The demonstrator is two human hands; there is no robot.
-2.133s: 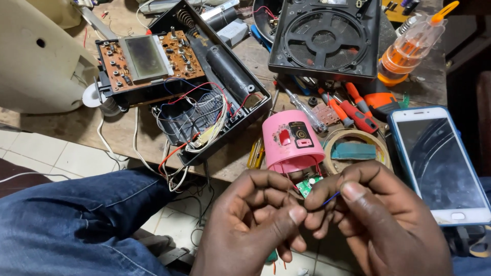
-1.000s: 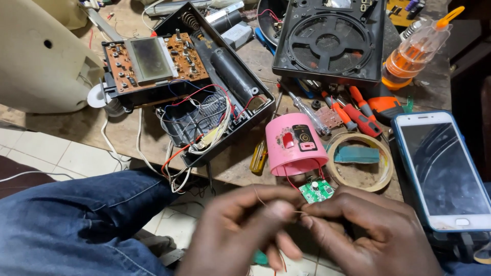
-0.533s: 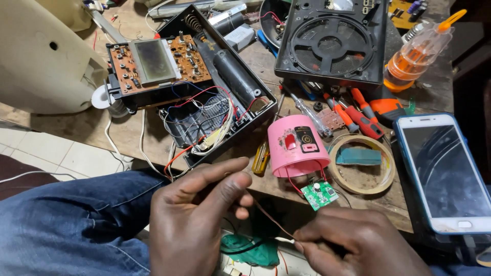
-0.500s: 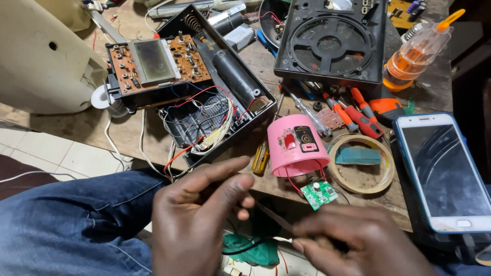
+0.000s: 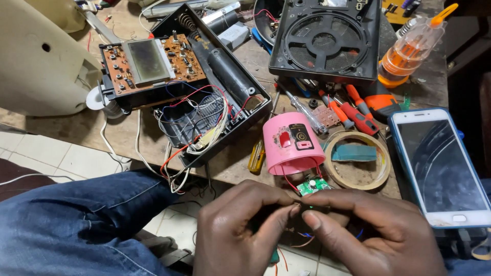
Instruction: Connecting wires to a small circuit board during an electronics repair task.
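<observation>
Fingertips of your left hand (image 5: 240,230) and right hand (image 5: 368,232) meet, pinching what looks like a thin wire just below the small green circuit board (image 5: 313,185) and pink casing (image 5: 292,144).

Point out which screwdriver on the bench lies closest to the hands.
The yellow-handled screwdriver, lying at the bench edge just left of the pink housing. The red-handled ones sit farther back, near the black speaker cover.

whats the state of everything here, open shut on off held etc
left hand: pinching a thin wire
right hand: pinching the same wire
black radio case: open, wiring exposed
phone: screen dark
pink housing: small green board hanging out on wires
</observation>
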